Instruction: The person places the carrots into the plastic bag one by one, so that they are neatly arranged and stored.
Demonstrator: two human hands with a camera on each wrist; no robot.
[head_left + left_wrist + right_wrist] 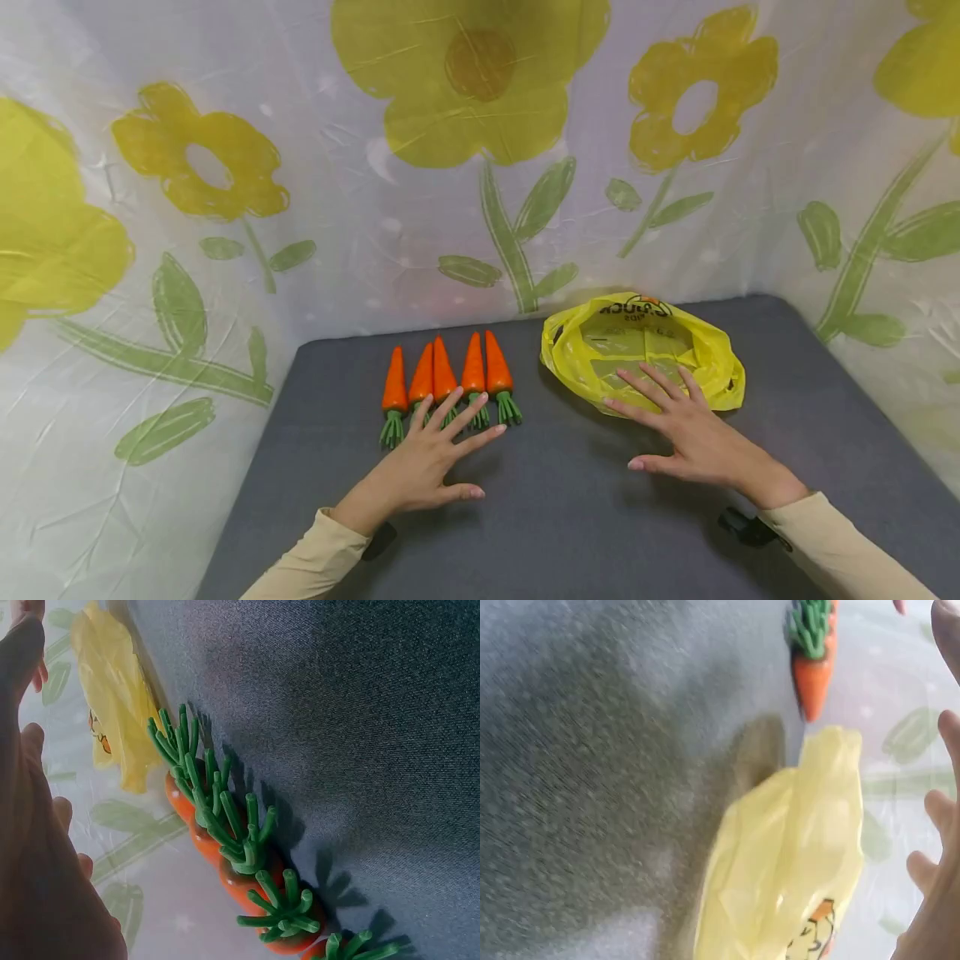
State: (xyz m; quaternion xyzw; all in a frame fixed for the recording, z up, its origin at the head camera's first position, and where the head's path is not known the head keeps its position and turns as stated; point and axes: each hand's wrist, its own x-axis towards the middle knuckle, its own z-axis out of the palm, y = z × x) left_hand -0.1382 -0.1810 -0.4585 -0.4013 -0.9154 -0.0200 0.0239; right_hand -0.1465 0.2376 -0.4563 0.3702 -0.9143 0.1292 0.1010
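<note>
Hovering, fingers (633, 413) apart, near carrots (444, 371), yellow bag (570, 367), its inside only in head view

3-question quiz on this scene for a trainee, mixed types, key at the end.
1. Count: how many carrots lie on the table?
2. True or false: in the head view, the yellow bag is to the right of the carrots.
3. Multiple choice: what does the left hand hold?
A) a carrot
B) the bag
C) nothing

Key:
1. Five.
2. True.
3. C; its fingers are spread and grip nothing.
</note>
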